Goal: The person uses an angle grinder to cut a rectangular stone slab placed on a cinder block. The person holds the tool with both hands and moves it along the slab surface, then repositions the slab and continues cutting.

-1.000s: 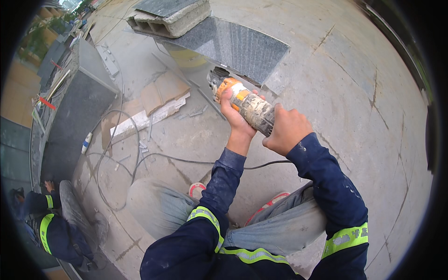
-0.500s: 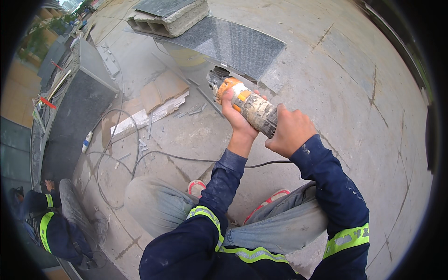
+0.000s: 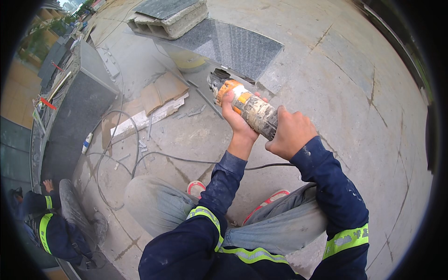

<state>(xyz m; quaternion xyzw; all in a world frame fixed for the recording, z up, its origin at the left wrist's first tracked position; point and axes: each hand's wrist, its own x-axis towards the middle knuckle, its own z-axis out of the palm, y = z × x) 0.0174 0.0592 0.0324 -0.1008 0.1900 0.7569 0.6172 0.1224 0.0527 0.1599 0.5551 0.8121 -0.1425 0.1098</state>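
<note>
An orange, dust-caked angle grinder (image 3: 249, 107) points up-left, its dark head near the front edge of a polished grey granite slab (image 3: 247, 46); whether they touch I cannot tell. My left hand (image 3: 238, 121) is wrapped round the grinder behind its head. My right hand (image 3: 291, 130) grips its rear end. Haze hangs left of the head, over a yellow round object (image 3: 190, 61) under the slab. A hollow concrete block (image 3: 179, 23) rests on the slab's far end, with a dark plate (image 3: 164, 7) on top.
A grey slab-faced ledge (image 3: 67, 116) runs along the left, where a co-worker (image 3: 56, 224) sits low. Cardboard (image 3: 161, 88), a white board (image 3: 144, 116), offcuts and looped cable (image 3: 100, 163) lie on the concrete floor (image 3: 354, 140). My bent legs (image 3: 266, 224) are below.
The grinder and both hands have shifted a few pixels right and down relative to the slab's edge, with the grip unchanged. The view of the slab has moved very slightly.
</note>
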